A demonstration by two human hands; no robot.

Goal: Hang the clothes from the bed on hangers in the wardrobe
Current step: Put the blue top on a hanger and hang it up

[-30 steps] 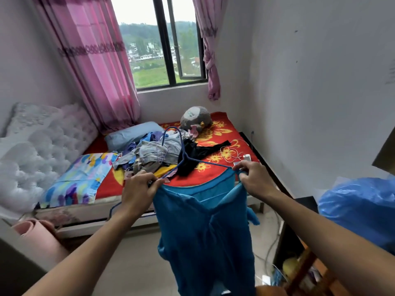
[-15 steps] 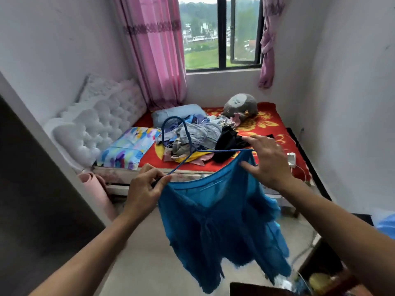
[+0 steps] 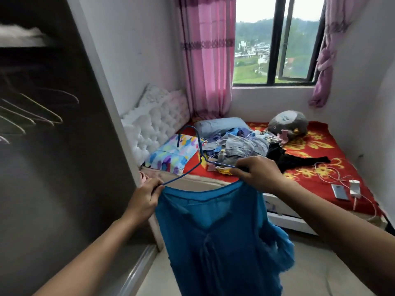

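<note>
**A blue top (image 3: 213, 231) goes on a hanger (image 3: 201, 161) beside the open wardrobe (image 3: 53, 146) at left, with more clothes (image 3: 241, 146) heaped on the bed (image 3: 320, 150) beyond.**
The top hangs near, spread wide between both hands, apparently to seat it on the hanger. The hanger's bar runs left to right with its left end lower, and the hook rises far-left. The left hand (image 3: 143, 199) pinches one end; the right hand (image 3: 258, 174) curls its fingers round the other.

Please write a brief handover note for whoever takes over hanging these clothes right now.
Left grip pinches one end of the blue hanger and the blue garment; right grip holds the other end.
Garment hangs from the hanger, beside the open wardrobe.
Done: garment apparently on hanger.
Left: hook it inside the wardrobe, then the clothes pile on the bed.
</note>
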